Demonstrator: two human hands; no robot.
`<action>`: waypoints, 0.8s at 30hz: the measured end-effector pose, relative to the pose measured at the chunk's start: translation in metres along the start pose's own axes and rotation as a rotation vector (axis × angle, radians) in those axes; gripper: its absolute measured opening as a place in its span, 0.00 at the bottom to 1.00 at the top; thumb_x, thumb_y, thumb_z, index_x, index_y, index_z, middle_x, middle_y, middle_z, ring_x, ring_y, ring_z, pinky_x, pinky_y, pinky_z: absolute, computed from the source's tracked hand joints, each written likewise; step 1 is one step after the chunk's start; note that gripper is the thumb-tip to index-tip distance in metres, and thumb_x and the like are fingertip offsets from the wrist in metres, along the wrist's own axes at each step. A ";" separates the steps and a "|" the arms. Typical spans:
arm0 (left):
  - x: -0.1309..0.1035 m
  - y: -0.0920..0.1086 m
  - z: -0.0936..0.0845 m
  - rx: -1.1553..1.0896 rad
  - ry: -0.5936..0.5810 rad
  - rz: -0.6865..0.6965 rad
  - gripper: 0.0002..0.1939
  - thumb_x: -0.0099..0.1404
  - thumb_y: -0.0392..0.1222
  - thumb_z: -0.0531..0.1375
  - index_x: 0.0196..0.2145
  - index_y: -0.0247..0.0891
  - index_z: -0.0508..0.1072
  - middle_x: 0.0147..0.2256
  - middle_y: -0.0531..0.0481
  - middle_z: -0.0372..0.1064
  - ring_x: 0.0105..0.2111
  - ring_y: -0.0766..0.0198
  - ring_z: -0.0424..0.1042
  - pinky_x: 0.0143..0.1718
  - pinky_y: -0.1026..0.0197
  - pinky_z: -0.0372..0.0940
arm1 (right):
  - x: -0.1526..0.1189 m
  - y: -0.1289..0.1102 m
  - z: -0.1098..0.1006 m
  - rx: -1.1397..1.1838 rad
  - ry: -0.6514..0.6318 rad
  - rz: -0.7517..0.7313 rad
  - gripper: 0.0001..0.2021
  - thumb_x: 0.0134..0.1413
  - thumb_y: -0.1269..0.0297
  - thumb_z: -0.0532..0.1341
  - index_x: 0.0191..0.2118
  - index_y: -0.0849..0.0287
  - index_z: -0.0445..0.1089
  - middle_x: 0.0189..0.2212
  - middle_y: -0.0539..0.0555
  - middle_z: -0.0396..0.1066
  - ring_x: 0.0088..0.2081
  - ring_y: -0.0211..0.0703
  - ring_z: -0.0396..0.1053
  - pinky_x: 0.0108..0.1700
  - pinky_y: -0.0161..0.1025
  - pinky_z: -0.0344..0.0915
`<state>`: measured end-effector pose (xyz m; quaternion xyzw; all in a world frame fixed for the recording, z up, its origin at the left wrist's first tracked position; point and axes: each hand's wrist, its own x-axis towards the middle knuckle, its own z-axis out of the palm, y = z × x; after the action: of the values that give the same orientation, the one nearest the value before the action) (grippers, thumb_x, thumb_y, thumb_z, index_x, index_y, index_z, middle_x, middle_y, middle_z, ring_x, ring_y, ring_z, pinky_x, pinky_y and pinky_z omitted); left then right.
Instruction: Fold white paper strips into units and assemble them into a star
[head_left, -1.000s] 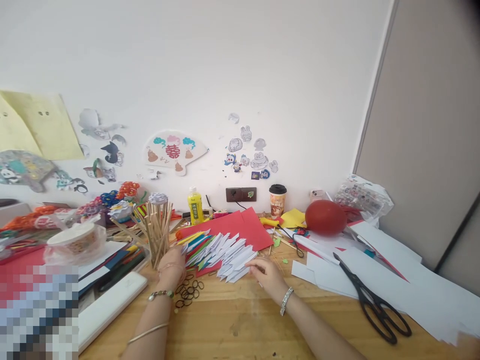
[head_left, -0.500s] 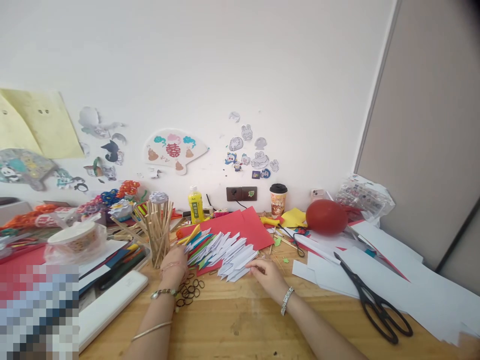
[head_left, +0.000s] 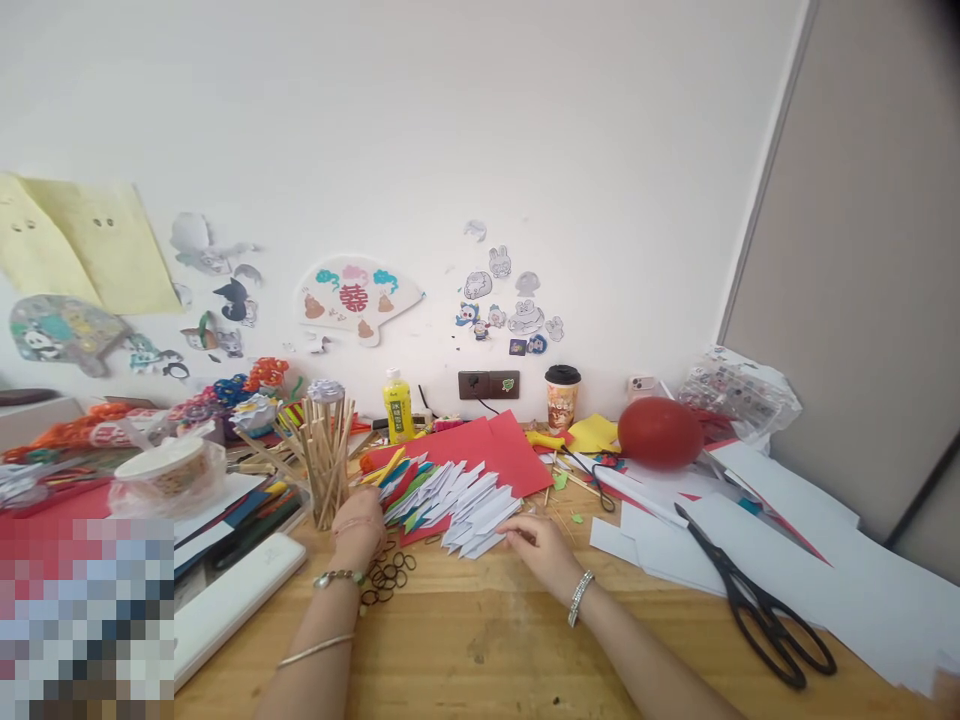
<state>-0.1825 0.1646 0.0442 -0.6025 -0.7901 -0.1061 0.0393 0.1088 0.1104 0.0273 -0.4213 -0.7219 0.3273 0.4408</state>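
A slanting row of folded paper pieces [head_left: 469, 510], mostly white with coloured ones at the left end, lies on the wooden table. At that left end is my left hand [head_left: 361, 525], back toward me, its fingers hidden behind it. My right hand [head_left: 536, 545] is beside the right end, thumb and curled fingers drawn together at the edge of the white pieces. Whether anything is between those fingertips cannot be made out. Dark rubber bands [head_left: 390, 578] lie by my left wrist. Red paper [head_left: 517, 450] lies behind and partly under the row.
Wooden sticks [head_left: 324, 460] stand in a bundle left of the row. Behind are a yellow bottle [head_left: 397, 405] and a lidded cup [head_left: 562, 398]. To the right lie a red balloon [head_left: 660, 433], black scissors [head_left: 750, 605] and white sheets [head_left: 795, 560]. A white box [head_left: 244, 600] is left.
The whole view has shifted slightly, so everything appears a little further right. Both hands keep nearly the same places at the two ends of the paper row.
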 end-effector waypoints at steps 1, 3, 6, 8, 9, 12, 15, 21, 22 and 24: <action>-0.001 -0.001 0.001 -0.002 0.007 0.009 0.14 0.45 0.25 0.58 0.32 0.33 0.69 0.38 0.40 0.70 0.38 0.54 0.71 0.34 0.62 0.62 | 0.000 -0.001 0.000 0.004 -0.002 0.003 0.12 0.49 0.67 0.53 0.32 0.62 0.73 0.26 0.55 0.72 0.30 0.42 0.68 0.34 0.36 0.63; -0.002 -0.002 0.002 -0.010 0.018 0.021 0.17 0.42 0.23 0.58 0.32 0.34 0.69 0.39 0.41 0.69 0.38 0.55 0.71 0.34 0.63 0.62 | 0.000 -0.002 -0.001 0.008 -0.005 0.010 0.12 0.48 0.68 0.53 0.32 0.62 0.73 0.26 0.55 0.72 0.30 0.42 0.68 0.33 0.36 0.63; -0.004 0.000 0.000 -0.026 0.037 0.024 0.17 0.40 0.22 0.58 0.30 0.33 0.69 0.39 0.40 0.68 0.36 0.56 0.71 0.34 0.63 0.62 | 0.000 -0.002 -0.001 -0.004 -0.005 0.012 0.12 0.49 0.68 0.53 0.32 0.62 0.73 0.26 0.55 0.72 0.30 0.42 0.68 0.33 0.35 0.63; -0.005 0.002 -0.002 -0.042 0.068 0.013 0.14 0.43 0.23 0.57 0.30 0.33 0.69 0.39 0.39 0.68 0.37 0.55 0.71 0.35 0.62 0.62 | 0.000 -0.002 -0.001 -0.014 -0.002 0.008 0.12 0.49 0.68 0.53 0.32 0.62 0.73 0.26 0.54 0.72 0.29 0.41 0.68 0.33 0.35 0.63; -0.005 0.003 -0.005 -0.053 0.088 0.007 0.13 0.45 0.23 0.56 0.30 0.32 0.69 0.38 0.38 0.69 0.37 0.55 0.71 0.35 0.61 0.62 | 0.000 -0.003 -0.001 -0.018 0.000 0.008 0.12 0.49 0.68 0.52 0.32 0.61 0.73 0.25 0.54 0.72 0.29 0.41 0.68 0.33 0.35 0.63; -0.004 0.007 -0.014 -0.109 0.162 0.002 0.09 0.54 0.27 0.51 0.30 0.32 0.70 0.37 0.38 0.69 0.38 0.55 0.70 0.37 0.59 0.61 | -0.001 -0.004 -0.002 -0.029 0.007 0.010 0.12 0.49 0.68 0.52 0.32 0.61 0.74 0.25 0.54 0.72 0.29 0.42 0.68 0.32 0.36 0.63; -0.003 0.017 -0.024 -0.199 0.226 0.016 0.11 0.60 0.34 0.49 0.32 0.32 0.71 0.36 0.39 0.70 0.38 0.55 0.69 0.39 0.59 0.61 | -0.001 -0.005 -0.002 -0.029 0.013 0.010 0.12 0.49 0.67 0.52 0.32 0.61 0.73 0.25 0.54 0.72 0.29 0.42 0.68 0.32 0.36 0.63; -0.028 0.077 -0.029 -0.371 0.282 0.237 0.12 0.61 0.36 0.48 0.37 0.33 0.69 0.36 0.43 0.70 0.36 0.59 0.69 0.39 0.60 0.62 | 0.001 -0.003 -0.002 0.125 0.093 0.097 0.17 0.50 0.57 0.54 0.41 0.61 0.70 0.37 0.58 0.71 0.33 0.45 0.69 0.28 0.36 0.64; -0.037 0.091 -0.026 -0.389 0.275 0.322 0.11 0.60 0.35 0.48 0.36 0.35 0.69 0.37 0.45 0.70 0.37 0.60 0.68 0.40 0.61 0.62 | 0.002 -0.003 -0.002 0.166 0.111 0.118 0.19 0.50 0.55 0.54 0.44 0.61 0.68 0.39 0.59 0.71 0.31 0.44 0.69 0.27 0.36 0.64; -0.056 0.115 -0.020 -0.413 0.242 0.484 0.12 0.58 0.30 0.49 0.36 0.37 0.69 0.36 0.47 0.69 0.37 0.63 0.67 0.40 0.64 0.61 | 0.003 -0.004 -0.004 0.237 0.139 0.150 0.22 0.50 0.51 0.54 0.45 0.61 0.66 0.37 0.59 0.72 0.25 0.41 0.67 0.25 0.36 0.63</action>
<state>-0.0579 0.1369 0.0671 -0.7510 -0.5755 -0.3221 0.0341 0.1105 0.1116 0.0332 -0.4405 -0.6126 0.4123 0.5106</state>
